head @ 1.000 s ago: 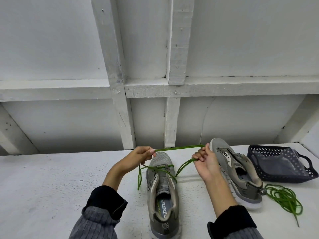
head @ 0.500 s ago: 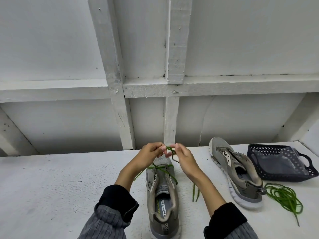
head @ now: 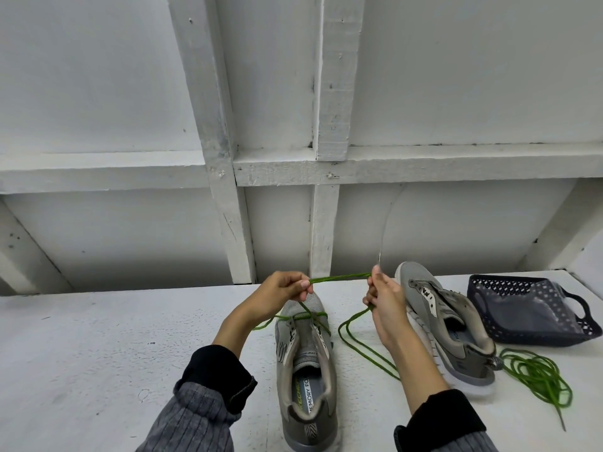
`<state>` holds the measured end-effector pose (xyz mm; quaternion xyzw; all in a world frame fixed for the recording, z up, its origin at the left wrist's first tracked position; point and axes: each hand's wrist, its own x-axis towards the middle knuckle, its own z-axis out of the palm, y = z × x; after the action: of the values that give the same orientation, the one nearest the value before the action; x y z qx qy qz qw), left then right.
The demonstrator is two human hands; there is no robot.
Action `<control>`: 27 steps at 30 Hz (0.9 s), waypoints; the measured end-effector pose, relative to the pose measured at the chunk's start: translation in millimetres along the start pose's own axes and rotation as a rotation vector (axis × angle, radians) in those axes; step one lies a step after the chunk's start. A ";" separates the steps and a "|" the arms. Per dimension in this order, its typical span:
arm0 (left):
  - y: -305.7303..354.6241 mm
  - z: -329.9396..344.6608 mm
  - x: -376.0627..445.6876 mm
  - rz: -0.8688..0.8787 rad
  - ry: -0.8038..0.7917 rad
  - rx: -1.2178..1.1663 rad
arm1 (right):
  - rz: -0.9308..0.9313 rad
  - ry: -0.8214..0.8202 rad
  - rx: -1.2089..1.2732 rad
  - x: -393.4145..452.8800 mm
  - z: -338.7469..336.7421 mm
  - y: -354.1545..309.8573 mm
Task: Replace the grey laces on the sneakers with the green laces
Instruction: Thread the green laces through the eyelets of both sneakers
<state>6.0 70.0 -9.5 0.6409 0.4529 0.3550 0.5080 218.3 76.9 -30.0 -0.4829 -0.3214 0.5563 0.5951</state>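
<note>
- Above the toe of the near sneaker [head: 305, 360], the left hand [head: 280, 293] and the right hand [head: 383, 296] each pinch the green lace [head: 339, 278], which is stretched straight between them.
- On this sneaker the lace crosses only the lowest eyelets; its loose part drops from the right hand onto the white table [head: 98, 353].
- I judge the step is evening the two ends, early in lacing.
- Next, each end needs threading into the following eyelet.
- Beside the second sneaker [head: 447, 324], still unlaced, a spare green lace [head: 538, 376] waits in a coil.
</note>
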 end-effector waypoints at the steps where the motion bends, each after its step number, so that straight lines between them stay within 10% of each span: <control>1: 0.7 0.5 2.0 0.010 0.038 -0.009 | -0.014 0.029 -0.092 -1.0 -0.9 4.4; 13: 62.9 2.1 27.5 0.158 0.240 -0.073 | -0.146 -0.027 -0.429 -11.5 11.7 10.2; 27: 3.1 -22.4 6.2 -0.077 0.163 0.137 | -0.035 0.260 -0.350 8.3 -21.5 25.6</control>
<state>-11.8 83.0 -1.3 0.6253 0.5403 0.3541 0.4378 230.5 78.1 -62.2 -0.6408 -0.3420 0.4148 0.5480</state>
